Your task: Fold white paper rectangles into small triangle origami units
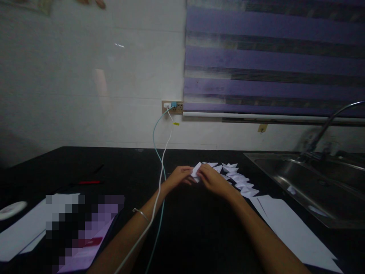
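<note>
A small piece of folded white paper (196, 170) is held up between my two hands above the dark counter. My left hand (180, 175) grips its left edge, fingers closed against it. From the other side my right hand (210, 177) pinches the same paper. Just behind and to the right of my right hand stand several folded white paper boats (238, 178), lined up in rows; my hand hides part of them. A silver bracelet (140, 213) circles my left wrist.
White paper sheets (296, 228) lie at right, beside the steel sink (285, 182) with its faucet (322, 133). More sheets (31, 224), a red pen (89, 182) and a white round object (13, 210) are at left. Two cables (161, 167) hang from the wall socket (177, 107) across my left forearm.
</note>
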A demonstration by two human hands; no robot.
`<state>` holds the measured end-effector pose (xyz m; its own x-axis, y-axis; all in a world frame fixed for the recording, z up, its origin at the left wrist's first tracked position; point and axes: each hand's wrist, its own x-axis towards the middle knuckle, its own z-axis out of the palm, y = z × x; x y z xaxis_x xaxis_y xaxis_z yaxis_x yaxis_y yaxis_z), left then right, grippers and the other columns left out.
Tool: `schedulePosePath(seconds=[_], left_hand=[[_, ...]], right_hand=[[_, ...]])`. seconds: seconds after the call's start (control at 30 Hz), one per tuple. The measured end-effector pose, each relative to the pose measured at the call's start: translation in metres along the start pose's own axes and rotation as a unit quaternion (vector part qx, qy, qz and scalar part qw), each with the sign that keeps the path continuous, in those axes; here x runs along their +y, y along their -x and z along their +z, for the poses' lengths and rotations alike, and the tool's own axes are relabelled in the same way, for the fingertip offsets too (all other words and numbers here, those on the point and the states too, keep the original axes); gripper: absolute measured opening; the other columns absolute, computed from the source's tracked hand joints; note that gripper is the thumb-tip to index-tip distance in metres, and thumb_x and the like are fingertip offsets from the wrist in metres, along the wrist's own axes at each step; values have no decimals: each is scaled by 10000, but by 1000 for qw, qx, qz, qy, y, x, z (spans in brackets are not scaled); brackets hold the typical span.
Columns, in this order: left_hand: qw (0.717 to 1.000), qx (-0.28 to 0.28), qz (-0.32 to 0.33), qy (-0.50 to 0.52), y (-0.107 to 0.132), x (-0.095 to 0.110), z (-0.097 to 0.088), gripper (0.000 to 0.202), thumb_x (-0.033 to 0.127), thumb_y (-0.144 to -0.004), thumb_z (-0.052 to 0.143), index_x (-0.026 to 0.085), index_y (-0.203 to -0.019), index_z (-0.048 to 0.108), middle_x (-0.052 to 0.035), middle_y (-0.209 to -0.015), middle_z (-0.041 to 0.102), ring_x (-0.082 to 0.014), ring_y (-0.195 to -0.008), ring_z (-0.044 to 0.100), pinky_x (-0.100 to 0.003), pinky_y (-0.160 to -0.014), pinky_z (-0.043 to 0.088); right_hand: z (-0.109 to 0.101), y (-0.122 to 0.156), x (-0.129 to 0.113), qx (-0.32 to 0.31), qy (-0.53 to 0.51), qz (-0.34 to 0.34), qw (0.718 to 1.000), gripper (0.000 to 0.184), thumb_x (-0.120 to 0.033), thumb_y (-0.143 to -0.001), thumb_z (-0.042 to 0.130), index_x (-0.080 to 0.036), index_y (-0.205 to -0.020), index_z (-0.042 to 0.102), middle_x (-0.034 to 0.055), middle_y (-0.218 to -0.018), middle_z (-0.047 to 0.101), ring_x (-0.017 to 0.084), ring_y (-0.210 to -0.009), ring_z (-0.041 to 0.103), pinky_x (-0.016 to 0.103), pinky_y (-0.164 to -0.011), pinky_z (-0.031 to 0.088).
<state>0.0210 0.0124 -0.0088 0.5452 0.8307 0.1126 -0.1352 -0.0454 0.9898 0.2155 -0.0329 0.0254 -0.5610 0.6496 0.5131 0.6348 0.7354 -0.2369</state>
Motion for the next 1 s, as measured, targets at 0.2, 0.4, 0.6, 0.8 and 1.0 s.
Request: schedulePosePath(seconds=[0.2, 0.4, 0.6, 0.8, 1.0], left_hand=[[999, 16, 21, -43, 1, -3, 1, 371, 351, -759, 682, 94, -1026, 658, -109, -897, 680, -159, -734, 657, -256, -621, 540], [995, 9, 75, -70, 3, 3, 4, 455, 346, -781, 655, 116, -1172, 610, -112, -933, 685, -148, -707, 640, -247, -594, 521], [991, 18, 93, -94, 7, 10, 11, 490, 356, -803, 624, 109, -1224, 582, -113, -944, 683, -114, -630, 604, -235, -578, 494], [984, 33, 113, -135, 2, 3, 11, 479, 380, -834, 578, 116, -1233, 570, -92, -897, 672, -80, -545, 553, -222, -547, 466], [977, 33, 130, -168, 1, 2, 13, 428, 367, -867, 530, 144, -1229, 574, -61, -839, 654, -78, -541, 535, -214, -540, 439]], right_hand=[[4, 0, 3, 15, 3, 52, 999, 190, -215, -953, 324, -183, -888, 499, 69, -855, 557, 182, -771, 503, 301, -699, 395], [7, -2, 8, 57, 30, 64, 996, 165, -212, -951, 342, -191, -882, 490, 62, -834, 560, 188, -755, 511, 302, -667, 389], [3, -5, 4, 114, 84, 35, 989, 127, -171, -913, 408, -185, -900, 533, 110, -976, 539, 243, -923, 488, 385, -799, 421], [12, -5, 4, 173, -3, 52, 984, 152, -148, -914, 377, -173, -942, 525, 144, -1127, 495, 246, -1069, 494, 423, -934, 418], [21, -6, 9, 192, -39, 49, 979, 166, -149, -921, 351, -181, -927, 514, 140, -1095, 532, 249, -1092, 499, 433, -945, 409]])
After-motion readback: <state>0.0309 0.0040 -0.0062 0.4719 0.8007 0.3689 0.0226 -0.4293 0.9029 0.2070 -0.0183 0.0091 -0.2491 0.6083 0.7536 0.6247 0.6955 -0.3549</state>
